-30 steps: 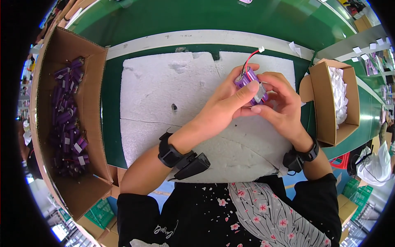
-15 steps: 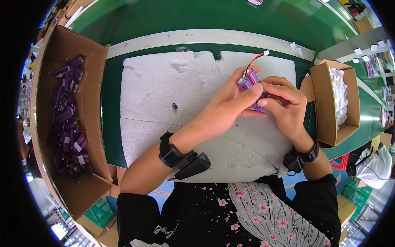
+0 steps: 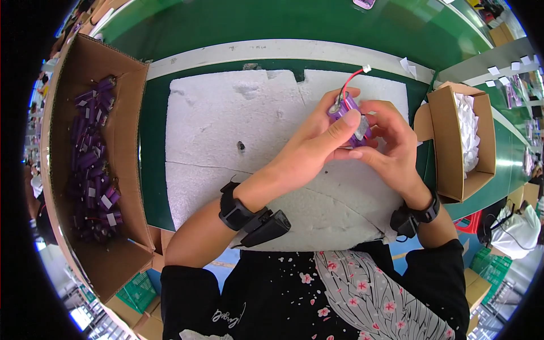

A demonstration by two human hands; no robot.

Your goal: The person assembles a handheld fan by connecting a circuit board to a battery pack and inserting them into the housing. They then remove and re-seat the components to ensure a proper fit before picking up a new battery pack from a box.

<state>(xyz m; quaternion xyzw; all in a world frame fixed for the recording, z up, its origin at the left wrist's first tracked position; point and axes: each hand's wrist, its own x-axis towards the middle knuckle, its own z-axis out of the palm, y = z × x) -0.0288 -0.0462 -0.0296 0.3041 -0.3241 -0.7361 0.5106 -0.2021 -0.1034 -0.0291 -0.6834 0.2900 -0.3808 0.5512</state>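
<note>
A purple battery pack (image 3: 340, 109) of cylindrical cells is tilted in my left hand (image 3: 317, 133), with the thumb lying across it. From its upper end a red and a black wire rise to a small white connector (image 3: 366, 68). On the pack's right side sits a grey patch (image 3: 361, 128); its material is hard to tell. My right hand (image 3: 396, 139) curls round the pack's right side, thumb by the lower end and bent fingers at the edge. Below both hands lies a white foam board (image 3: 226, 119).
At the left stands a tall cardboard box (image 3: 122, 62) with many purple battery packs (image 3: 90, 161) inside. A smaller cardboard box (image 3: 447, 122) at the right holds white paper-like pieces (image 3: 467, 136). Beyond the foam, a pale rail (image 3: 226, 51) borders a green surface (image 3: 255, 25).
My right thumb and index finger have spread apart and off the pack's face, uncovering the grey patch. The thumb has dropped toward the lower end. My left hand keeps its hold.
</note>
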